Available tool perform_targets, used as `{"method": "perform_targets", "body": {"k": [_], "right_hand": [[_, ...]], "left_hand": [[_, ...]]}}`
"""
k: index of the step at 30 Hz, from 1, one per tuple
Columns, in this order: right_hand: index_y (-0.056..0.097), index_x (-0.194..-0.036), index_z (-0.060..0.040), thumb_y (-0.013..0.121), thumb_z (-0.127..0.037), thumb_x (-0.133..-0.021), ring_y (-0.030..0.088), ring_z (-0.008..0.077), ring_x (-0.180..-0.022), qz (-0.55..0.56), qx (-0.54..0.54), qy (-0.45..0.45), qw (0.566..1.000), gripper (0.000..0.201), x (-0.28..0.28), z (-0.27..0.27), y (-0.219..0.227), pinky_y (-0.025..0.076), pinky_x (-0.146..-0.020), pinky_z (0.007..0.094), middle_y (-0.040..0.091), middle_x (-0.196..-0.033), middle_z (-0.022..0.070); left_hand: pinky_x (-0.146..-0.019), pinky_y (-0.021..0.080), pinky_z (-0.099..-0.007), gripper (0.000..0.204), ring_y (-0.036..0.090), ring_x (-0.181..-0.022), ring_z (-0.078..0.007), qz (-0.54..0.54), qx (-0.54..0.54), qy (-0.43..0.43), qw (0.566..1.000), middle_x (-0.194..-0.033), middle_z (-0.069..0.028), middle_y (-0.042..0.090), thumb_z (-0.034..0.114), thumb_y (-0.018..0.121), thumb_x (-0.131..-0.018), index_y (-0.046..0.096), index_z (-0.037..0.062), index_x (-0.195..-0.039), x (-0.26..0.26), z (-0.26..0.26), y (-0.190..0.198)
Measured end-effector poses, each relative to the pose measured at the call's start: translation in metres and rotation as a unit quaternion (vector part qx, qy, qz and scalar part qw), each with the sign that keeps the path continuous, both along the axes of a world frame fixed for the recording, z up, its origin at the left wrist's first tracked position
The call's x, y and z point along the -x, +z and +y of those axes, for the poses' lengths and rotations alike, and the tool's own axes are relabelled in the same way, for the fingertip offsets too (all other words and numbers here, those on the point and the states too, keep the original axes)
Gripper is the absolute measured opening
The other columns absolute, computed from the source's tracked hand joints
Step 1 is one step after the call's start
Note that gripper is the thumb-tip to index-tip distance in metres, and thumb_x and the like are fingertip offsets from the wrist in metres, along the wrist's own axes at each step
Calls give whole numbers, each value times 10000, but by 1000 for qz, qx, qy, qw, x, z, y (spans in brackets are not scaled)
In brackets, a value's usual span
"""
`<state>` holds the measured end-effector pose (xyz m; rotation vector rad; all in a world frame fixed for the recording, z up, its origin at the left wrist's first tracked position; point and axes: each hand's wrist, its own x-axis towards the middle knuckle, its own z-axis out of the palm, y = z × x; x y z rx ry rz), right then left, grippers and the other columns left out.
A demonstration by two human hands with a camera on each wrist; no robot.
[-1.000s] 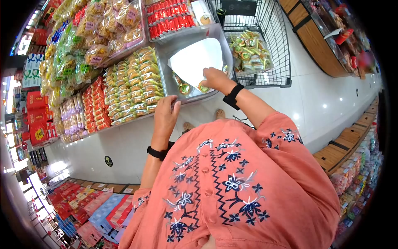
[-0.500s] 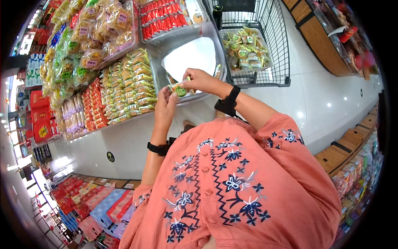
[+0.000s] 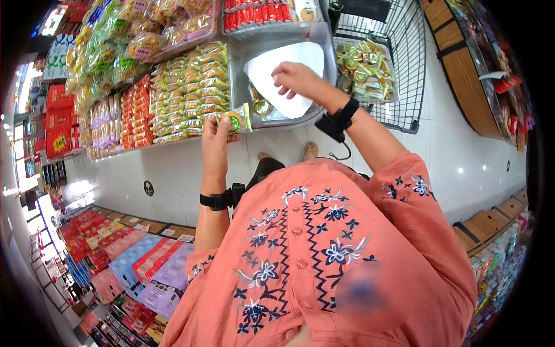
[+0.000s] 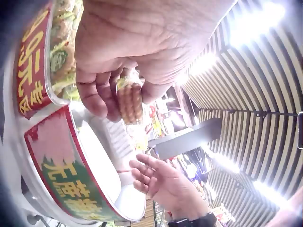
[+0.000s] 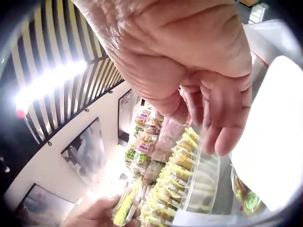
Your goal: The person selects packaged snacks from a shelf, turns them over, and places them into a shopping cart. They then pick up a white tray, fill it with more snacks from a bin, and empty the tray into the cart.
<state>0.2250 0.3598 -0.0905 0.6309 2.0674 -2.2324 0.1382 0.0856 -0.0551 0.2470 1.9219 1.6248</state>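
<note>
My left hand (image 3: 215, 141) pinches a wrapped pastry (image 3: 235, 121) with a green label, at the front edge beside rows of similar packets (image 3: 193, 87). In the left wrist view the pastry's ridged brown side (image 4: 130, 101) shows between thumb and fingers. My right hand (image 3: 300, 81) hangs over a white sheet (image 3: 309, 58) in the grey bin, fingers loosely bent, holding nothing. Below the sheet's left edge lies a packet (image 3: 262, 107) in the bin; the right wrist view shows one with a green label (image 5: 251, 201).
A cart (image 3: 404, 118) right of the bin holds a tray of similar packets (image 3: 367, 69). Red packets (image 3: 254, 16) lie behind the bin, bagged snacks (image 3: 124, 58) at the left. A wooden display (image 3: 468, 81) curves along the far right.
My left hand has taken the packet that both hands were at and moved it left. My right hand has let go and lifted over the white sheet. The head view has shifted.
</note>
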Motion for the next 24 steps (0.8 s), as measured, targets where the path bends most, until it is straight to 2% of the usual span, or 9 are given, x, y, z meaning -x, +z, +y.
{"method": "perform_targets", "body": {"k": [6, 9, 10, 11, 14, 15, 17, 20, 24], "right_hand": [[605, -1249, -11, 535, -176, -924, 710, 185, -778, -51, -172, 139, 974, 371, 63, -11, 18, 588, -602, 318, 684, -1031, 127], [583, -1271, -6, 495, -60, -847, 734, 285, -753, -120, -223, 227, 940, 437, 96, -34, -9, 598, -566, 415, 699, -890, 180], [577, -1278, -4, 479, -32, -833, 743, 314, -747, -149, -238, 253, 926, 457, 105, -42, -20, 597, -554, 437, 705, -914, 208], [548, -1349, -20, 475, -68, -903, 744, 295, -700, -192, -252, 273, 908, 455, 112, -48, -30, 622, -573, 405, 707, -1017, 224], [539, -1320, 49, 469, -54, -909, 748, 296, -701, -228, -257, 269, 900, 429, 119, -63, -49, 619, -556, 393, 711, -1002, 231], [693, -818, 102, 510, -24, -838, 703, 337, -576, -177, -245, 216, 929, 223, 113, -68, -53, 559, -490, 446, 715, -775, 236], [672, -862, 91, 521, -12, -826, 669, 324, -537, -171, -272, 238, 917, 187, 116, -71, -69, 517, -448, 430, 699, -766, 233], [638, -924, 73, 516, 5, -817, 628, 300, -520, -204, -220, 174, 938, 176, 111, -80, -58, 467, -406, 413, 661, -735, 217], [609, -998, 58, 505, 21, -828, 605, 278, -535, -218, -155, 164, 949, 203, 113, -77, -66, 462, -416, 381, 634, -736, 197]], "left_hand": [[-705, 525, -262, 297, 608, -847, -94, 8, -15, 35, 999, -1028, -32, 645, 257, 600, -1018, 563, 28, -1204, 1, -27, 11], [-692, 535, -262, 336, 613, -845, -97, 14, -15, 25, 999, -1033, -44, 643, 255, 616, -1012, 545, 11, -1232, 8, -38, 10], [-693, 534, -262, 338, 612, -847, -95, 12, -17, 20, 1000, -1034, -44, 644, 253, 618, -1012, 545, 10, -1236, 11, -40, 11], [-695, 534, -262, 341, 611, -849, -93, 9, -20, 13, 1000, -1035, -43, 645, 251, 619, -1012, 545, 8, -1240, 15, -42, 12], [-689, 529, -260, 344, 600, -850, -88, -8, -25, 0, 1000, -1022, -36, 636, 252, 628, -1010, 543, 8, -1238, 27, -45, 20], [-685, 526, -259, 344, 597, -850, -87, -7, -27, -7, 1000, -1012, -33, 631, 253, 630, -1010, 542, 8, -1235, 33, -46, 19], [-677, 520, -257, 345, 589, -848, -85, -5, -27, -23, 999, -992, -26, 619, 257, 635, -1008, 542, 8, -1228, 43, -51, 18], [-701, 515, -257, 373, 595, -881, -92, -15, -25, -31, 999, -1042, -33, 619, 287, 641, -997, 544, 6, -1222, 58, -57, 16], [-689, 512, -257, 373, 581, -866, -87, -6, -5, -56, 998, -1016, -21, 596, 283, 647, -996, 539, 5, -1220, 81, -59, 12]]}}
